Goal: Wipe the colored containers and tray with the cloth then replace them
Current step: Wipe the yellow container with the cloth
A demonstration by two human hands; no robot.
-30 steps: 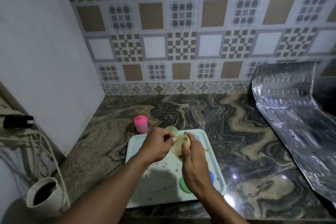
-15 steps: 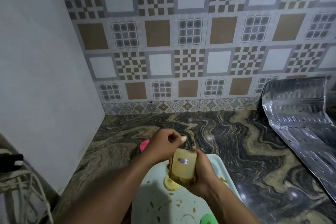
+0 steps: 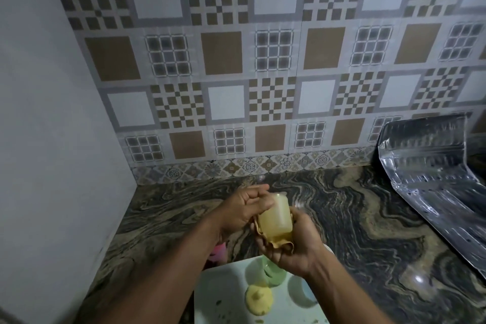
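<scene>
**Inspector:** Take the pale rectangular plastic tray (image 3: 226,294) as the reference. Work left to right.

**Assessor:** Just off its far left corner, on the swirled dark stone counter (image 3: 368,218), stands a pink plastic container (image 3: 217,254). It is largely hidden behind the left forearm.

**Inspector:** The hands?

**Assessor:** Both are raised above the tray's far edge. The left hand (image 3: 244,208) has its fingers curled and its thumb against the upper side of the translucent yellow plastic container (image 3: 274,221). I cannot tell whether it actually grips. The container lies directly right of that hand, between the two hands and tilted. The right hand (image 3: 292,247) is under and to the right of it. It clutches a crumpled tan cloth (image 3: 278,243), which is wrapped round the container's lower part and hangs below it.

**Inspector:** On the tray itself?

**Assessor:** A round yellow plastic lid (image 3: 259,298) lies flat near the middle. Just beyond it is a green plastic container (image 3: 274,272), partly under the right hand. To the right is a pale blue round plastic piece (image 3: 306,294), cut off by the right forearm, so I cannot tell if it is a lid or a container. Small brownish specks mark the tray surface.

**Inspector:** Further right?

**Assessor:** Well right of the tray, a creased silver foil sheet (image 3: 431,166) runs from the patterned tile wall (image 3: 263,60) down onto the counter.
</scene>
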